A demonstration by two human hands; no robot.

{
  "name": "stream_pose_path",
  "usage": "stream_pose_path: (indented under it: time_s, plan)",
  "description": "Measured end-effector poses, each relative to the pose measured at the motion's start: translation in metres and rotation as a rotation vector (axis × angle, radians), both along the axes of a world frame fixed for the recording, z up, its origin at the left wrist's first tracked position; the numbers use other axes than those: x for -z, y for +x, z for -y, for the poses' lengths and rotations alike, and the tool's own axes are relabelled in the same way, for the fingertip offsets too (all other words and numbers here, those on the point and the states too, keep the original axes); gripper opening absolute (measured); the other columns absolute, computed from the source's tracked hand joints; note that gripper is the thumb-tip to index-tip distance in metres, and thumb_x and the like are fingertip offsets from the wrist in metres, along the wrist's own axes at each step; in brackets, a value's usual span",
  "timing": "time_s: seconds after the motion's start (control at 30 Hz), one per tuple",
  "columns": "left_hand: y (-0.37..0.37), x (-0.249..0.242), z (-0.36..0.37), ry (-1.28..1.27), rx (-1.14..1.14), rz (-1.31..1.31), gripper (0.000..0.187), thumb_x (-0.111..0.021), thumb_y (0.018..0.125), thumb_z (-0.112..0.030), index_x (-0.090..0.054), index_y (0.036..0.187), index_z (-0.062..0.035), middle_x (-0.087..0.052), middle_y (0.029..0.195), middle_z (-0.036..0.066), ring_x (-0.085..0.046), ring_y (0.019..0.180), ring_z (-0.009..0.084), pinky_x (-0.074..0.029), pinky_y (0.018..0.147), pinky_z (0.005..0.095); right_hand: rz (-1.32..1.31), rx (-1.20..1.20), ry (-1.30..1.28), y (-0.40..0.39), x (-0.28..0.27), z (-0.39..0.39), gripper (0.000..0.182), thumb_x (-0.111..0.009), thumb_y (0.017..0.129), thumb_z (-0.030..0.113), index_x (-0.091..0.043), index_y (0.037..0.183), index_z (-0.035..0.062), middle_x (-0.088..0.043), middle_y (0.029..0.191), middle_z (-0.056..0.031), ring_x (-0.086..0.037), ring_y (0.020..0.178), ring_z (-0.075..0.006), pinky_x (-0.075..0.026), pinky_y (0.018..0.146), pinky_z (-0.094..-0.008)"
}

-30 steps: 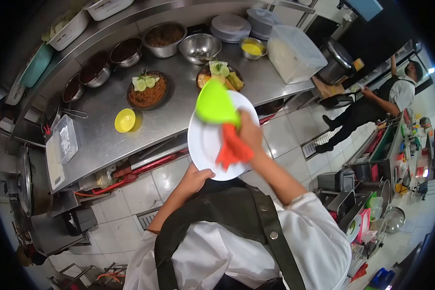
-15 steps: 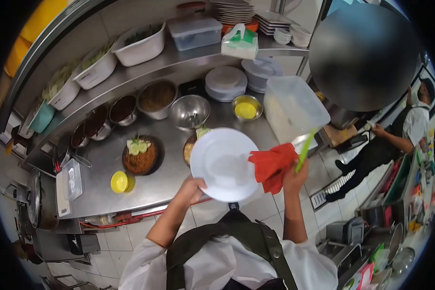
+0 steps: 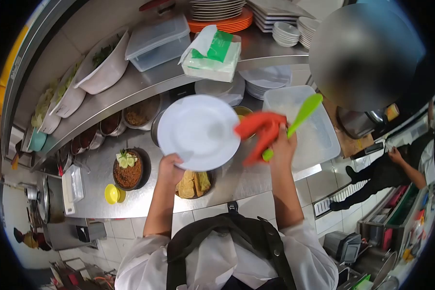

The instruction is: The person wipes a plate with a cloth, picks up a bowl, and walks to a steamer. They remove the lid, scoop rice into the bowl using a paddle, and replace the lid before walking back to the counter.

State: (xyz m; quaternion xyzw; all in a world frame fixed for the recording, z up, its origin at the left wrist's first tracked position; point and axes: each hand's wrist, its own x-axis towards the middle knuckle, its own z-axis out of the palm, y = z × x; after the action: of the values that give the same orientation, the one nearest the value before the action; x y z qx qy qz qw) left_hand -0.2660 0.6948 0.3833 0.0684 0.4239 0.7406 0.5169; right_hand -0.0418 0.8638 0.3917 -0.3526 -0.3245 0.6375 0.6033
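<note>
A white plate [image 3: 198,130] is held up over the counter by my left hand [image 3: 169,168], fingers closed on its near left rim. My right hand [image 3: 282,145] grips a red cloth [image 3: 258,130] together with a bright green utensil [image 3: 305,113], whose broad end points up and right. The cloth hangs at the plate's right edge. Below the plate, a dark dish with golden fried pieces [image 3: 191,184] shows in part. Farther left stand a dark bowl of reddish-brown food [image 3: 127,175] topped with green slices and a small yellow cup [image 3: 112,193].
A clear plastic tub [image 3: 302,130] stands right of my hands. Plate stacks [image 3: 266,79] sit behind, beneath a steel shelf [image 3: 145,89] bearing a tissue pack [image 3: 212,60], white tubs [image 3: 101,63] and more plates. At far right another person [image 3: 396,166] stands on the tiled floor.
The plate has moved up and left with my left hand, uncovering the fried pieces. The red cloth and green utensil have shifted up and left, and the view has turned.
</note>
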Motion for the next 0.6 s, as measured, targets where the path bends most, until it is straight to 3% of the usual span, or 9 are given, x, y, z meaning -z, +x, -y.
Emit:
stream_pose_path:
  time_s: [0.1,0.17,0.2,0.37,0.5,0.6]
  plan:
    - [-0.008,0.003,0.052,-0.039,-0.111,-0.024,0.059,-0.041,0.053,0.004,-0.040,0.112,0.0054,-0.049,0.104,0.015,-0.048,0.100,0.0301,-0.038,0.090,0.0417,-0.109,0.103,0.073,-0.058,-0.005,-0.070,0.016,-0.043,0.088,0.014,-0.044,0.100,0.0035,-0.050,0.071,-0.0045,-0.043,0.046,-0.0094,-0.034,0.037,-0.0206]
    - [-0.010,0.002,0.083,-0.049,-0.180,-0.045,0.062,-0.040,0.052,0.004,-0.039,0.114,0.0040,-0.049,0.105,0.016,-0.048,0.100,0.0303,-0.038,0.090,0.0416,0.025,0.276,0.030,-0.085,0.000,-0.115,0.020,-0.043,0.088,0.016,-0.042,0.104,0.0042,-0.053,0.075,-0.0054,-0.042,0.045,-0.0090,-0.032,0.036,-0.0211]
    - [-0.010,0.001,0.096,-0.097,-0.250,-0.057,0.065,-0.039,0.051,0.004,-0.037,0.116,0.0031,-0.048,0.107,0.016,-0.047,0.101,0.0305,-0.038,0.090,0.0413,-0.005,0.240,0.016,-0.087,0.000,-0.119,0.021,-0.043,0.087,0.016,-0.041,0.105,0.0047,-0.054,0.079,-0.0057,-0.042,0.045,-0.0091,-0.031,0.035,-0.0212]
    - [-0.006,-0.006,0.153,-0.127,-0.454,-0.006,0.063,-0.040,0.051,0.003,-0.039,0.114,0.0041,-0.049,0.105,0.016,-0.050,0.098,0.0309,-0.042,0.086,0.0417,-0.045,0.013,-0.028,-0.095,0.003,-0.079,0.026,-0.044,0.084,0.012,-0.041,0.110,0.0075,-0.056,0.098,-0.0062,-0.039,0.043,-0.0092,-0.028,0.035,-0.0204]
    - [-0.010,0.006,0.210,-0.249,-0.641,0.124,0.056,-0.043,0.052,0.004,-0.042,0.108,0.0068,-0.053,0.097,0.017,-0.054,0.089,0.0293,-0.045,0.079,0.0400,0.039,-0.279,-0.061,-0.095,0.034,0.004,0.018,-0.044,0.085,0.014,-0.045,0.102,0.0078,-0.054,0.084,-0.0067,-0.031,0.038,-0.0064,-0.028,0.037,-0.0191]
    - [-0.006,0.003,0.231,-0.158,-0.642,0.091,0.053,-0.049,0.058,0.004,-0.041,0.110,0.0076,-0.052,0.099,0.017,-0.053,0.089,0.0281,-0.044,0.079,0.0377,0.162,-0.688,-0.077,-0.093,0.051,0.067,0.025,-0.046,0.087,0.028,-0.046,0.101,0.0072,-0.049,0.074,-0.0062,-0.033,0.040,-0.0055,-0.027,0.036,-0.0184]
